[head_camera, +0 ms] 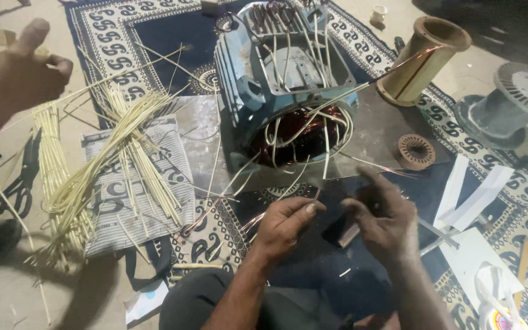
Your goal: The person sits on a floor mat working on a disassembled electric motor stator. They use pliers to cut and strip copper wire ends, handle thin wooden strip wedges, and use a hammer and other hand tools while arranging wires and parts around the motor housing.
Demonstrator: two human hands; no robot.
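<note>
Near: left hand [285,221] pinches copper wire [227,214], right hand [386,223] grips a tool [349,234] (blurred); patterned rug [508,183] on floor [7,293], motor stator [288,91] beyond.

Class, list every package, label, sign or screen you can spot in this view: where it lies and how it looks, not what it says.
Striped cloth bag: left of the motor housing, under pale sleeving sticks; grey and white, flat.
Round roll with coloured label: bottom right corner, partly cut off.
No signs or screens.
</note>
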